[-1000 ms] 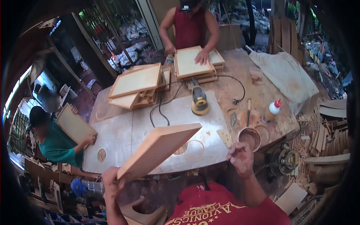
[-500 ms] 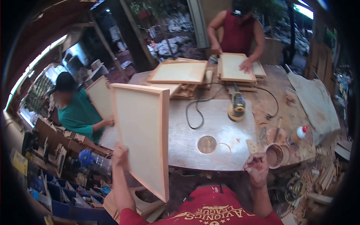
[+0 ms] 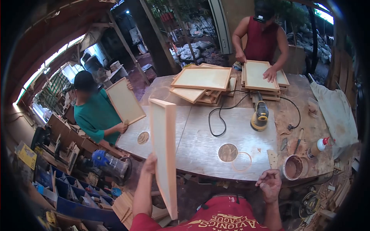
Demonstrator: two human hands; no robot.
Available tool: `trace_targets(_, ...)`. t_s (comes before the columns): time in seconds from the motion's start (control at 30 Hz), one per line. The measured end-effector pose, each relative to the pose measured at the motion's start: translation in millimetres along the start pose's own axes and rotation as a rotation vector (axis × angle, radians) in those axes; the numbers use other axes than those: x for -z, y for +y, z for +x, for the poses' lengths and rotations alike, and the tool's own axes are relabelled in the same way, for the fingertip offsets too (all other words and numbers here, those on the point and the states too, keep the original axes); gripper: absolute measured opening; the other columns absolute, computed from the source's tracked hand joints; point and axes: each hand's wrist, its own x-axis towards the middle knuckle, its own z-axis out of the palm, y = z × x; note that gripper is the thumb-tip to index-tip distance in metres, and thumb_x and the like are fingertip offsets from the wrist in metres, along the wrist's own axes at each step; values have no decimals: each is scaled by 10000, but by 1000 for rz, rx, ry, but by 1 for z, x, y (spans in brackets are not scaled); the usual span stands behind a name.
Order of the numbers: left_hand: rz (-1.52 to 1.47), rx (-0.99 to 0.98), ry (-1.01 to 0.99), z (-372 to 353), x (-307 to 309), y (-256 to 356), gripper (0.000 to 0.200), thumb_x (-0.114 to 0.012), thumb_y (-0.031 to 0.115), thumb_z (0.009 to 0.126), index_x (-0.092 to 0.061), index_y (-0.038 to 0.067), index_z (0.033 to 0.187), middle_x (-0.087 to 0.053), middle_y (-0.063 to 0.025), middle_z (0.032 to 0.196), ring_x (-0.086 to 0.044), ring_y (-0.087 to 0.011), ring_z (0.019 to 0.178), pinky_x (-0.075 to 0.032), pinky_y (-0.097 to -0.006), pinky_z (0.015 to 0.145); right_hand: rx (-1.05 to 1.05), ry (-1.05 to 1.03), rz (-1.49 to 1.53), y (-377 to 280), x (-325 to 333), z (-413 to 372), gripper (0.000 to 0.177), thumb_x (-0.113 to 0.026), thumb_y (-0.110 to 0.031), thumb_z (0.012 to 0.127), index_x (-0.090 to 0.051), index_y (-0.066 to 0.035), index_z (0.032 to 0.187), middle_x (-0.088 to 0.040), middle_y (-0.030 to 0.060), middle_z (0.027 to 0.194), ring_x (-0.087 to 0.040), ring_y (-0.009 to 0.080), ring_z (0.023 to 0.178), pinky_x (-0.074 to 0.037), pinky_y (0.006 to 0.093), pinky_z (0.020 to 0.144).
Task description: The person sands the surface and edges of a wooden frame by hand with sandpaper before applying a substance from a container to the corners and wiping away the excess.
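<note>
My left hand [image 3: 150, 164] grips the near long edge of a shallow wooden tray [image 3: 163, 154], a pale panel with a raised light-wood rim. The tray stands upright on its side, seen nearly edge-on, in front of the table. My right hand [image 3: 269, 185] is raised at the table's front edge with fingers curled and thumb near the fingertips; whether a small thing is pinched there I cannot make out. Beside it stands a tub of brown paste [image 3: 293, 168]. A white bottle with a red cap [image 3: 318, 148] and a brush-like tool [image 3: 298, 141] lie near the tub.
A yellow-black sander [image 3: 260, 115] with a black cord sits on the table [image 3: 200, 154]. Stacked trays [image 3: 202, 77] stand at the back. A co-worker in red [image 3: 262, 42] touches another stack; a co-worker in green [image 3: 92, 113] holds a tray. A blue vacuum [image 3: 106, 163] stands left.
The tray in my left hand has turned more edge-on. My view has shifted, showing more of the table's left side. My right hand stays near the tub, its fingers slightly more curled.
</note>
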Motion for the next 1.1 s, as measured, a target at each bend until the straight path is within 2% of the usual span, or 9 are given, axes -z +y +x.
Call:
trace_targets(0.1,-290,94,-175,-2,-25,-27,635,-810,445,851,-642,-19,1251,-721,-117,1046,-707,-217,892,-582,-372,773,15,-1,-32,7,7,-4,543,-822,-121,866,-474,-73,1280,-565,87,1063,-628,148,857,-596,315,737)
trace_targets(0.3,-771,325,-545,-7,-64,-56,590,-722,467,922,-596,-1,1260,-670,-100,949,-650,-207,824,-525,-363,725,-43,28,-45,8,-1,-11,460,-663,58,837,-472,-40,1244,-562,95,1074,-603,134,882,-571,297,760)
trace_targets(0.57,-1014,481,-686,13,-101,-108,541,-603,497,1017,-536,24,1270,-602,-78,821,-573,-195,735,-447,-350,662,-109,47,-51,16,2,-13,465,-614,115,837,-472,-39,1252,-562,78,1085,-600,125,888,-565,295,776)
trace_targets(0.83,-1154,632,-983,7,-137,-125,552,-534,466,1064,-465,18,1378,-591,-72,818,-572,-204,756,-463,-358,721,-114,18,-65,16,-5,1,484,-708,13,869,-464,-54,1280,-567,93,1104,-627,140,890,-591,316,793)
trace_targets(0.9,-1158,618,-979,1,-136,-129,558,-518,456,1074,-447,15,1409,-590,-71,821,-574,-208,765,-470,-360,740,-94,-21,-69,21,0,3,483,-745,-34,892,-462,-50,1283,-562,94,1113,-622,153,904,-588,322,794)
trace_targets(0.93,-1161,587,-883,-6,-127,-133,554,-500,441,1084,-439,15,1433,-593,-72,838,-573,-209,774,-475,-366,748,-87,-25,-60,15,-5,5,446,-652,100,884,-471,-40,1267,-568,82,1097,-595,143,924,-544,306,816)
trace_targets(0.97,-1157,554,-789,-13,-118,-137,550,-483,425,1094,-432,15,1457,-595,-74,855,-572,-211,784,-480,-371,755,-108,-7,-85,12,-6,5,438,-668,89,895,-471,-38,1265,-563,73,1099,-584,139,956,-525,295,837)
trace_targets(1.03,-1106,565,-698,-9,-106,-121,461,-547,383,1068,-482,4,1322,-554,-51,835,-491,-180,754,-435,-353,754,-137,17,-94,6,-7,4,415,-667,97,903,-486,-46,1248,-566,52,1102,-573,120,987,-503,277,850)
trace_targets(1.1,-1046,438,-565,-17,-88,-113,486,-545,348,1070,-505,-34,1368,-558,-75,883,-496,-192,794,-437,-355,758,-93,-16,-108,7,4,1,427,-659,101,911,-478,-48,1267,-576,49,1100,-571,108,965,-502,270,821)
